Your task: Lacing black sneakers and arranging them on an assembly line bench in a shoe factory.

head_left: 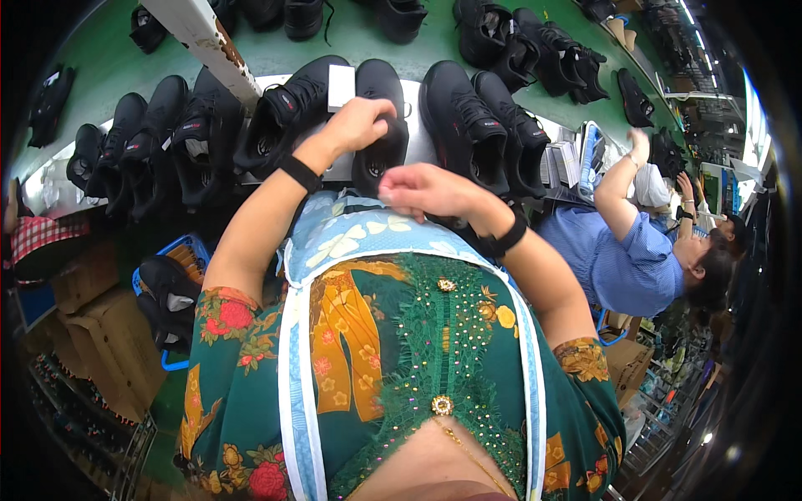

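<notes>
A black sneaker [380, 83] stands toe-away on the white-topped bench edge [411, 100] in front of me. My left hand [357, 127] is bent over its left side, fingers curled at the shoe's opening. A blank white card [341, 87] stands up just beyond that hand; whether the fingers touch it is hidden. My right hand [428, 190] is closed in a loose pinch at the same shoe's heel. What lies between its fingertips, if anything, is too small to make out. Another black sneaker [288, 108] is left of my left hand, and a pair [468, 125] stands to the right.
More black shoes [150, 142] line the bench to the left, and others sit on the green surface [376, 33] beyond. A chipped white post [209, 46] rises at upper left. Stacked white papers [564, 163] lie at right, near a co-worker in blue [610, 250]. Cardboard boxes [117, 351] stand lower left.
</notes>
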The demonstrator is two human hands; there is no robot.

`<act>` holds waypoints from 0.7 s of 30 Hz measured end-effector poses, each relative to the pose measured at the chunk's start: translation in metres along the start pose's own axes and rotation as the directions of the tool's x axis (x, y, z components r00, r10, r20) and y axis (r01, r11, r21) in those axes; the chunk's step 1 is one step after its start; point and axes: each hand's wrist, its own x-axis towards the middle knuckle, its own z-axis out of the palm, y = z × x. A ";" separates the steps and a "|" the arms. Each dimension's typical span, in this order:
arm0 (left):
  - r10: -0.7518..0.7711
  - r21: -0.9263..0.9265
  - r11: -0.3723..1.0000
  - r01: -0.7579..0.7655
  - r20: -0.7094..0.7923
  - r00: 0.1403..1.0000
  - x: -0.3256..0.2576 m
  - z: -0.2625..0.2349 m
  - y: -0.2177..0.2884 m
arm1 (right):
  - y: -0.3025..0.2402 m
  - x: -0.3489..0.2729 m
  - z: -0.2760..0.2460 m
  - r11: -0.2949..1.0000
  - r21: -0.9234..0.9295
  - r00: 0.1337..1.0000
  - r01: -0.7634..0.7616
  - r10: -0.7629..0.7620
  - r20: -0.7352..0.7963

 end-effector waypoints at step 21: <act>-0.025 0.123 0.992 0.024 0.005 1.000 -0.011 0.011 0.020 | 0.009 -0.020 0.001 0.740 -0.673 0.860 0.015 -0.353 -0.369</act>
